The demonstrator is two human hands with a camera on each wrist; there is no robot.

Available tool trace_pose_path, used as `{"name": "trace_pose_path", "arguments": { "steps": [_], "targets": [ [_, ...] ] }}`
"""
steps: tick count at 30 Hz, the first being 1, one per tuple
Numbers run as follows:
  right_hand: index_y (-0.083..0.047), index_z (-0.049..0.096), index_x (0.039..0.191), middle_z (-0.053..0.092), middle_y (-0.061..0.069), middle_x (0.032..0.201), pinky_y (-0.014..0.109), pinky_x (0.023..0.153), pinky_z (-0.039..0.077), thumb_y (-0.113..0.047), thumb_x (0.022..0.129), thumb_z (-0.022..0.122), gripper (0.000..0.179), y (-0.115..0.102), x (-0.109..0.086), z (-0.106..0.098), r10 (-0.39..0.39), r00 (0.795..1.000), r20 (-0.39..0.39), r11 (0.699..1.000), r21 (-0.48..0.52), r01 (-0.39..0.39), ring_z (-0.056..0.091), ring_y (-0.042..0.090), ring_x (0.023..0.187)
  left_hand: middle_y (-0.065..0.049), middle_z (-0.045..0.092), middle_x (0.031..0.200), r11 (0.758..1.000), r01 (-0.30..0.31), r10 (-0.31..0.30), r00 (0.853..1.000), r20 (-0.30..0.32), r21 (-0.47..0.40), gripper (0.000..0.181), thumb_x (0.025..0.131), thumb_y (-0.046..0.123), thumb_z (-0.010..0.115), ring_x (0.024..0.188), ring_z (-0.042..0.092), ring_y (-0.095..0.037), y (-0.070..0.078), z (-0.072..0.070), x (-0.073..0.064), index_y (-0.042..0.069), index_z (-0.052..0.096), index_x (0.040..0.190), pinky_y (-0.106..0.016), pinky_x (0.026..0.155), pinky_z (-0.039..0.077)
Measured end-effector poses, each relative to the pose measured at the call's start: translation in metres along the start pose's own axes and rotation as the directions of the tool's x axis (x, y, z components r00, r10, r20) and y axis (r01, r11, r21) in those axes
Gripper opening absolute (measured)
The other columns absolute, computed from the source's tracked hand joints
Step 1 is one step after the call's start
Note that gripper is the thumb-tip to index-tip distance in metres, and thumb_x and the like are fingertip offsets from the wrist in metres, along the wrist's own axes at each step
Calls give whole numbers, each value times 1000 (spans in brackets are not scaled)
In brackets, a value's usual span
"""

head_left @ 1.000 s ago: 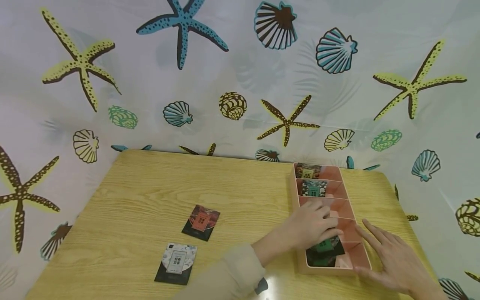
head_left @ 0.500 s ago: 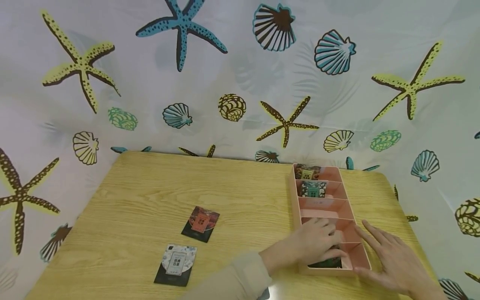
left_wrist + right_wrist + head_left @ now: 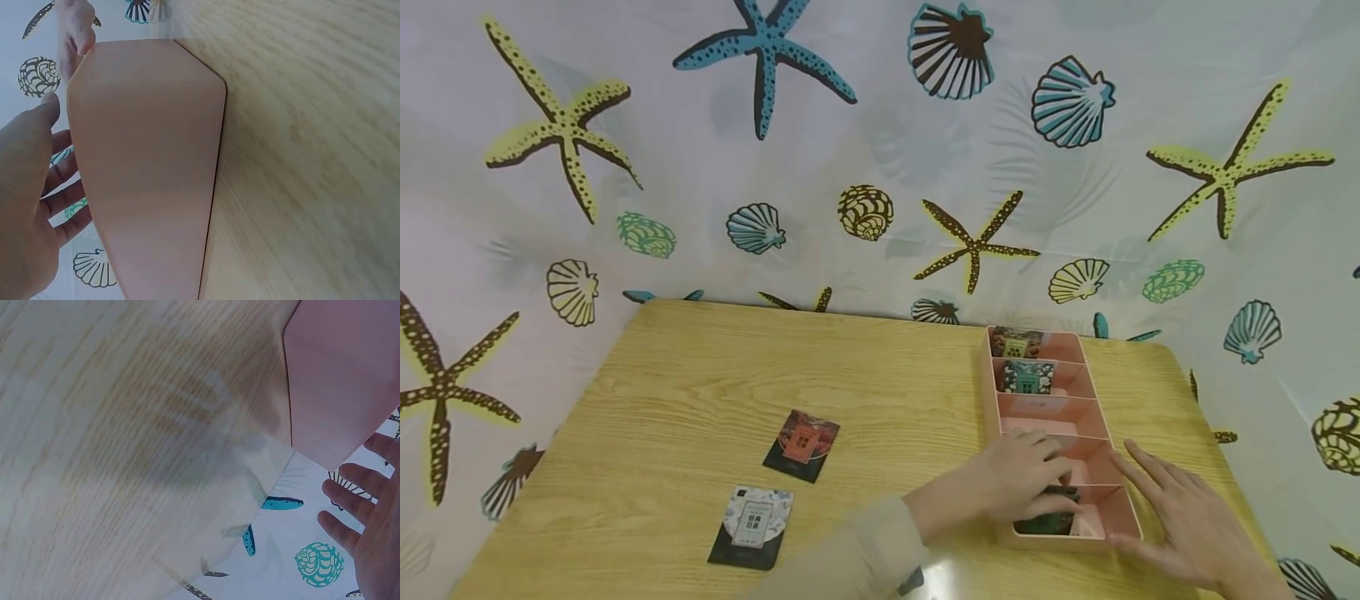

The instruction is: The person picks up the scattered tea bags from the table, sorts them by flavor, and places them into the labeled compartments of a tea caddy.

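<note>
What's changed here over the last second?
The left-hand grip shifted slightly nearer the camera; the dark green rectangular packet beneath it seems lowered into the nearest compartment of the pink plastic box. Any release is hidden. The right-hand grip and box stayed put.

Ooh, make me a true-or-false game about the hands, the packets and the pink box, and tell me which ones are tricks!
1. The red-labelled packet and the white-topped packet lie on the wooden table. True.
2. The right hand is at the side of the pink box. True.
3. The pink box has only two compartments. False: it has five.
4. The left hand is over the pink box. True.
5. The red-labelled packet is nearer the person than the white-topped packet. False: the white-topped packet is nearer.
</note>
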State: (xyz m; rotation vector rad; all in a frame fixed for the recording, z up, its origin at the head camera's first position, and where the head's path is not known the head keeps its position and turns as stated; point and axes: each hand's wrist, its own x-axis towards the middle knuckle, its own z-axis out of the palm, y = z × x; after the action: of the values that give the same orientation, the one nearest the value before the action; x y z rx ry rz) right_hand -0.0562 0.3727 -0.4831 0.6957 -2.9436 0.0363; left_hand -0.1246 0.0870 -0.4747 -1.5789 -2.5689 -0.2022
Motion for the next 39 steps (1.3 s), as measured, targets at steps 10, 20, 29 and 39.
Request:
{"name": "trace_pose_path", "arguments": {
  "steps": [10,20,29,39],
  "targets": [
    [-21,40,163,51,19,159,61,101,52,-70,80,76,103,0,0,-3,4,1000,14,1000,3,-4,63,41,131,8,62,140,999,33,-30,994,108,-30,63,102,74,46,137,56,-13,-14,-12,-20,26,59,140,-34,119,44],
    [-18,43,162,52,20,158,62,100,52,-69,80,77,103,-1,0,-3,-20,1000,-1,1000,11,20,62,41,132,3,62,140,998,42,-50,987,150,53,72,99,79,44,131,59,-16,-31,-22,-48,25,58,145,-34,108,49],
    [-18,41,163,51,20,159,62,101,52,-69,80,77,104,0,0,-2,-11,1000,6,1000,12,11,63,42,132,-1,65,137,995,71,-83,977,196,70,74,99,79,46,127,60,-19,-54,-21,-82,21,59,144,-41,110,50],
    [-19,40,163,52,20,159,61,101,52,-69,79,78,105,1,0,-1,-15,1000,-8,1000,9,15,63,41,131,-2,66,133,985,167,-173,960,220,44,66,99,72,53,126,60,-22,-81,-17,-123,20,63,139,-44,110,49]
  ]
}}
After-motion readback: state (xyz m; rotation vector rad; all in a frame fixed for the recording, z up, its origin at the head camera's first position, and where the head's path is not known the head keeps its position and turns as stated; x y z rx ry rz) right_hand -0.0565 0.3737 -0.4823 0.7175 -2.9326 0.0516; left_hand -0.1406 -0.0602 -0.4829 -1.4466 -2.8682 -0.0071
